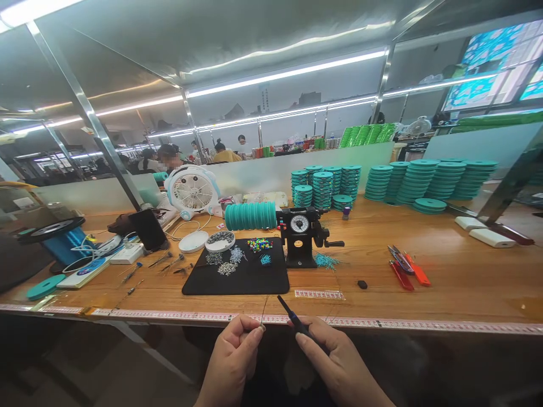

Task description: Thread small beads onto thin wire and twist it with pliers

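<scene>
In front of the table edge, my left hand (236,351) is closed in a pinch on a thin dark strand (265,309) that sticks up past the fingertips. Something small and pale shows at the pinch, too tiny to name. My right hand (333,351) is wrapped round a dark pen-shaped tool (292,315), its blunt black tip slanting up and left toward the strand. Tip and strand are apart. Beyond both hands lies a black mat (237,287) with piles of silvery bits (227,269), coloured beads (259,244) and small blue pieces (265,259).
Behind the mat stands a black hand-cranked winder (300,243) carrying teal spools (250,216). More teal spools (422,181) are stacked at the back right. Pliers and orange-handled cutters (418,270) lie to the right. A measuring tape (382,324) runs along the front edge. Leftward are a phone (147,229) and fan (193,191).
</scene>
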`<state>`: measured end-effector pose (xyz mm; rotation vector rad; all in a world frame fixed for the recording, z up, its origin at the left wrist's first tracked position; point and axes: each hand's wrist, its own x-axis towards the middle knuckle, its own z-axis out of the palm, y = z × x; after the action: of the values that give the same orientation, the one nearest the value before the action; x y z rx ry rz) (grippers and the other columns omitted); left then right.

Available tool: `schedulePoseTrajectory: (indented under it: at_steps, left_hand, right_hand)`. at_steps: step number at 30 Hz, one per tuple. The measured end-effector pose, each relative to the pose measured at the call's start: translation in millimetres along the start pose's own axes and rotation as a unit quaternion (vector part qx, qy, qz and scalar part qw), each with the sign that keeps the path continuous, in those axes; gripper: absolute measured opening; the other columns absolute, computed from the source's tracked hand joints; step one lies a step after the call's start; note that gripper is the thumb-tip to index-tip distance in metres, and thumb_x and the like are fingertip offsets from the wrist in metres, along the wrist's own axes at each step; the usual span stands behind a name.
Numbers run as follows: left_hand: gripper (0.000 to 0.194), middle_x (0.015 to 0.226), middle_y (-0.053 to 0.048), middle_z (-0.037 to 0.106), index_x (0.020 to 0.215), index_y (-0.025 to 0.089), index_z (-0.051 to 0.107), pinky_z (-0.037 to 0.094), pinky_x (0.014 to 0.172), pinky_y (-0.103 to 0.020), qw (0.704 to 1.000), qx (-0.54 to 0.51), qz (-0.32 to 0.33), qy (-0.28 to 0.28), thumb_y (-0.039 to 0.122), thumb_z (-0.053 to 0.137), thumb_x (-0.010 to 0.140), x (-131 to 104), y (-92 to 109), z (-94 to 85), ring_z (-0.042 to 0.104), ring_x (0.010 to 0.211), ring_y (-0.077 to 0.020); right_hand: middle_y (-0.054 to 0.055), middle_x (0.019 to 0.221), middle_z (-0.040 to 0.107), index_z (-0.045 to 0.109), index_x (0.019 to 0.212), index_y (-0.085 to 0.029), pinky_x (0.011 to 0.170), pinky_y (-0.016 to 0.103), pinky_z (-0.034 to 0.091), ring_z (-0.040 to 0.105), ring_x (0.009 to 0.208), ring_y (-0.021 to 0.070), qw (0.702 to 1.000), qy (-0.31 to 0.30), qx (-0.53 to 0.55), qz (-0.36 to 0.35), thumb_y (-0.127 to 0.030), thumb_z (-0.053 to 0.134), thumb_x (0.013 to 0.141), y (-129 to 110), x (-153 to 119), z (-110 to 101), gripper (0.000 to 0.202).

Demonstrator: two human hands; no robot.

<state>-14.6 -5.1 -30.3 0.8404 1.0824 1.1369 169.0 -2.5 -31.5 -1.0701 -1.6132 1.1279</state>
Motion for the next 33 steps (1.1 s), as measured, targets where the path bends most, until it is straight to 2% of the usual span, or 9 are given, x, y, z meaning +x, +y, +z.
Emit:
schedulePoseTrajectory:
  at_steps: [2, 5, 12, 18, 25, 33]
  left_hand:
    - [0.030, 0.041, 0.014, 0.023, 0.074, 0.020, 0.050, 0.009, 0.037, -0.018, 1.000, -0.009, -0.016, -0.010, 0.042, 0.071, 0.070, 0.3, -1.3, -1.6, 0.012, 0.038, -0.0033]
    - [0.031, 0.039, 0.015, 0.021, 0.074, 0.021, 0.049, 0.007, 0.037, -0.019, 1.000, 0.001, -0.022, -0.019, 0.044, 0.068, 0.072, 0.6, -2.4, -2.9, 0.009, 0.037, -0.0037]
    - [0.032, 0.046, 0.012, 0.026, 0.073, 0.018, 0.050, 0.010, 0.041, -0.018, 0.998, 0.055, 0.009, -0.016, 0.044, 0.069, 0.073, -1.7, 0.4, -3.9, 0.016, 0.042, -0.0038]
    - [0.034, 0.048, 0.011, 0.030, 0.074, 0.018, 0.052, 0.012, 0.042, -0.018, 0.993, 0.114, 0.011, -0.014, 0.048, 0.067, 0.072, -3.4, 1.4, -4.2, 0.018, 0.044, -0.0046]
    - [0.035, 0.048, 0.011, 0.026, 0.075, 0.018, 0.052, 0.011, 0.042, -0.019, 0.987, 0.160, 0.010, -0.010, 0.051, 0.063, 0.075, -1.6, -2.5, -8.4, 0.017, 0.044, -0.0054]
    - [0.034, 0.051, 0.009, 0.033, 0.076, 0.017, 0.052, 0.019, 0.044, -0.019, 0.982, 0.186, 0.043, 0.006, 0.050, 0.061, 0.076, -3.3, 0.0, -7.2, 0.021, 0.048, -0.0064]
  right_hand:
    - [0.007, 0.085, 0.065, 0.057, 0.065, -0.018, 0.079, 0.032, 0.046, 0.059, 0.083, 0.0226, 1.000, 0.002, 0.001, 0.008, -0.038, 0.048, 0.087, 1.2, 1.5, -0.9, 0.031]
    - [0.007, 0.082, 0.064, 0.054, 0.062, -0.018, 0.077, 0.031, 0.045, 0.058, 0.081, 0.0220, 1.000, 0.007, -0.020, -0.015, -0.038, 0.048, 0.087, 3.0, 2.3, -0.9, 0.033]
    - [0.009, 0.093, 0.063, 0.062, 0.074, -0.018, 0.080, 0.032, 0.044, 0.058, 0.090, 0.0229, 0.996, 0.011, -0.074, -0.041, -0.031, 0.046, 0.088, -1.6, 2.2, 0.2, 0.025]
    - [0.008, 0.092, 0.063, 0.058, 0.064, -0.018, 0.076, 0.030, 0.045, 0.059, 0.084, 0.0209, 0.996, -0.008, -0.076, -0.050, -0.028, 0.045, 0.089, -5.9, 3.3, 0.3, 0.030]
    - [0.007, 0.094, 0.062, 0.057, 0.070, -0.018, 0.077, 0.029, 0.044, 0.057, 0.087, 0.0204, 0.994, -0.014, -0.097, -0.056, -0.025, 0.044, 0.089, -2.4, 1.1, 0.3, 0.024]
    - [0.005, 0.090, 0.062, 0.062, 0.073, -0.019, 0.077, 0.028, 0.043, 0.057, 0.085, 0.0193, 0.995, -0.027, -0.086, -0.046, -0.023, 0.046, 0.089, -2.1, 1.9, -1.3, 0.023]
